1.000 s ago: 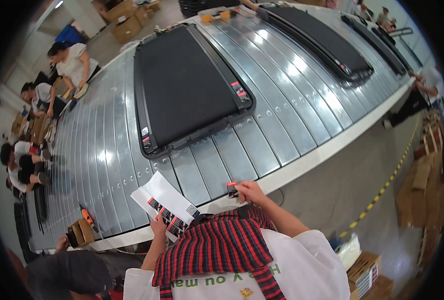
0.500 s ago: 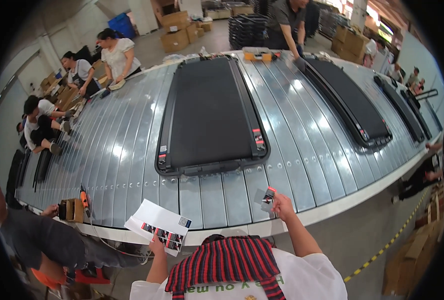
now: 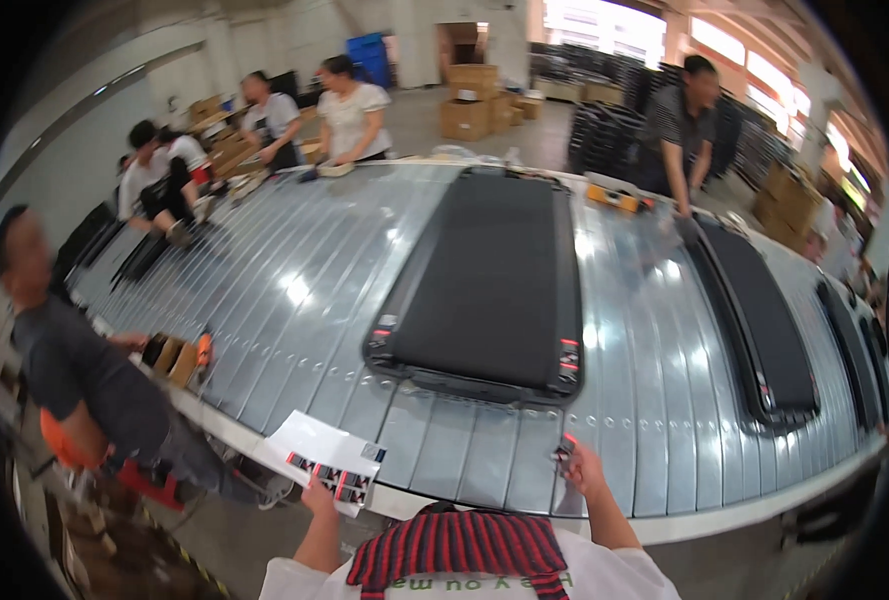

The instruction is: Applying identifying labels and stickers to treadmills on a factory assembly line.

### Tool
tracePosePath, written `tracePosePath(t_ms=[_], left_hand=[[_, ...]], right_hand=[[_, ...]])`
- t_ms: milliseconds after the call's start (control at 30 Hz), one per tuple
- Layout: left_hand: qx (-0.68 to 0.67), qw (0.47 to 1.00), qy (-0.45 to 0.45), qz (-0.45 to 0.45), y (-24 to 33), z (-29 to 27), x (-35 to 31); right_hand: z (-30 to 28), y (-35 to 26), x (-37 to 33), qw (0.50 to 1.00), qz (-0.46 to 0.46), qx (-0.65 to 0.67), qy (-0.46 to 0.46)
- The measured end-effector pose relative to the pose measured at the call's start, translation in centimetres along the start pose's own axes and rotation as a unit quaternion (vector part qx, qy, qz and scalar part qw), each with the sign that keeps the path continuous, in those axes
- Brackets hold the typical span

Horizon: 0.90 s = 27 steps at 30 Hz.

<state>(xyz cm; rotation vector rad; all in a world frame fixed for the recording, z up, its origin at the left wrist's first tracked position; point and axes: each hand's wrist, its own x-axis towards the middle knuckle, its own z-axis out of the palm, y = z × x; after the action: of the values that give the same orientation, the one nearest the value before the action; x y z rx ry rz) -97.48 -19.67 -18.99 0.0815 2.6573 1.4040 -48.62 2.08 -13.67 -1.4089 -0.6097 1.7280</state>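
My left hand (image 3: pixel 319 496) grips a white sticker sheet (image 3: pixel 310 437) by its near edge. Rows of small black, white and red stickers run along its lower part. Pinched in the fingers of my right hand (image 3: pixel 589 472) is a small black-and-red sticker (image 3: pixel 565 448), with some see-through film about it. Both hands hover over the near edge of the slatted metal conveyor (image 3: pixel 435 450). Beyond them lies a long flat black walking-pad treadmill (image 3: pixel 490 290), with red-and-black stickers on both near corners. My right hand is apart from it, just short of its near right corner.
Another treadmill (image 3: pixel 760 320) lies to the right, with a co-worker (image 3: pixel 677 130) leaning over its far end. At the left stands a person in dark clothes (image 3: pixel 95 370), near an orange power tool (image 3: pixel 205 347) and a small carton (image 3: pixel 173 360). Other people work along the far left side.
The whole view has tilted and swung, so the treadmill appears lower and further right. Both hands keep their hold on the sheet and the single sticker.
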Motion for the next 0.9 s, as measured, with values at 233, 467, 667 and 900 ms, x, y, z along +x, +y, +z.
tracePosePath(t_ms=[233,467,667,900], left_hand=[[0.01,0.999,0.036,-0.026,2.3,-0.6,-2.6],[0.113,0.991,-0.042,-0.054,1.4,-2.5,-6.1],[0.067,0.994,-0.005,-0.084,3.1,-0.6,-5.1],[-0.048,0.969,0.107,-0.219,4.5,2.1,-4.0]], right_hand=[[0.3,0.2,-0.7,0.996,-0.012,-0.078,-0.039],[0.9,-0.2,-0.9,0.993,-0.023,-0.085,-0.073],[-0.4,0.4,-0.4,0.994,-0.035,-0.066,-0.076],[0.0,0.7,-0.2,0.994,-0.04,-0.088,-0.044]])
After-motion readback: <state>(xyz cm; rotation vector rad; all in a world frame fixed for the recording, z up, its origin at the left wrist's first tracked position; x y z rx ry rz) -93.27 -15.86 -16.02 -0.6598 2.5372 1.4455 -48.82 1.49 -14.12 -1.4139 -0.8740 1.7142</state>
